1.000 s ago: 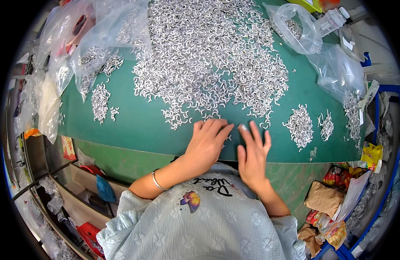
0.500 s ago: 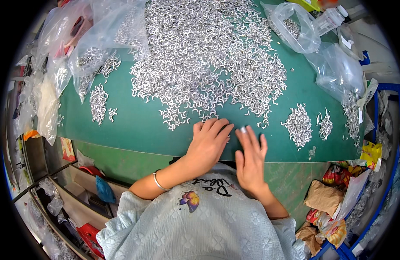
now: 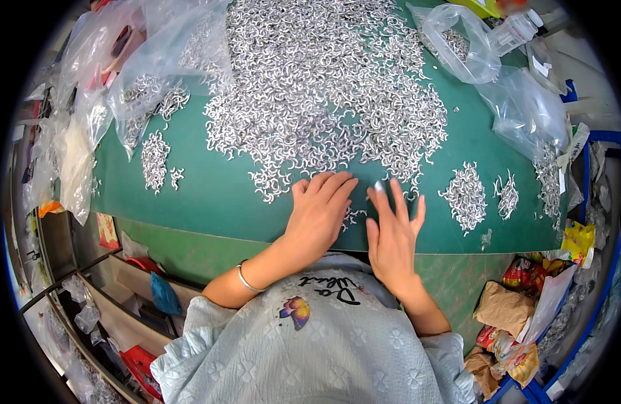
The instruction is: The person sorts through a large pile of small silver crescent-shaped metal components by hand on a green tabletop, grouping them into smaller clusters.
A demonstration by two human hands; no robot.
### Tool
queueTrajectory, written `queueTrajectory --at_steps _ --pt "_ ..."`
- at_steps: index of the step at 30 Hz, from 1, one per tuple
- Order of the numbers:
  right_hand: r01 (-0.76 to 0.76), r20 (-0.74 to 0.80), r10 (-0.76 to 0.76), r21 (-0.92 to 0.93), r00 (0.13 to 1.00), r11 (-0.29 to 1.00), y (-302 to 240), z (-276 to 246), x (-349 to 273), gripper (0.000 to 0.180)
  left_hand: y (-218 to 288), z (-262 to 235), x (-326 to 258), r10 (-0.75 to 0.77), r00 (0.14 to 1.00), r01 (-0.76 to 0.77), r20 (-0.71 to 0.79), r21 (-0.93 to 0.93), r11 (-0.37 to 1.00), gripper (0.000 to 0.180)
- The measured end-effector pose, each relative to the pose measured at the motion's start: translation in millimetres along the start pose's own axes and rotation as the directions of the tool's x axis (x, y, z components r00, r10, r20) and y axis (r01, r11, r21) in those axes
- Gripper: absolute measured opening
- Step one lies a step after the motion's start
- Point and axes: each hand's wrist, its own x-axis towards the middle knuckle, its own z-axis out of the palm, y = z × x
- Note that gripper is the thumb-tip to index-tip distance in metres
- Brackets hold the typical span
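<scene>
A broad heap of small silver crescent-shaped pieces (image 3: 310,87) covers the far middle of the green table (image 3: 209,215). My left hand (image 3: 318,212) lies palm down at the heap's near edge, its fingers reaching toward the pieces and its fingertips partly hidden. Just to its right, my right hand (image 3: 394,236) has its fingers spread over the tabletop, with the index fingertip looking pale or covered. Between the two hands sits a small cluster of the pieces (image 3: 353,217), partly covered by the left hand. Neither hand visibly grips anything.
Smaller piles lie apart: one on the left (image 3: 155,161), and on the right a larger pile (image 3: 466,197) and a smaller one (image 3: 506,196). Clear plastic bags (image 3: 172,57) crowd the far left; another bag (image 3: 458,40) with pieces lies far right. Packets and a brown paper bag (image 3: 503,306) stand lower right.
My left hand has shifted slightly left and forward, and my right hand has spread its fingers and reached a little farther. A small cluster of pieces now shows between them.
</scene>
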Motion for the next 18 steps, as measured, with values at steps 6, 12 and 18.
queueTrajectory --at_steps 6,12,18 --pt "0.068 -0.084 -0.06 0.1 0.995 0.993 6.0 -1.1 20.1 0.05 0.1 4.2 5.3 0.003 1.0 -0.003 -0.017 0.004 1.0 0.041" --pt "0.019 -0.024 -0.019 -0.008 1.0 1.0 15.9 6.3 32.8 0.05 -8.8 4.1 13.5 0.002 1.0 -0.004 0.011 0.257 0.966 0.045" --pt "0.029 -0.186 -0.019 0.047 0.982 0.998 17.9 -5.7 21.8 0.046 -13.2 -2.9 9.3 -0.012 1.0 0.008 0.014 0.259 0.966 0.046"
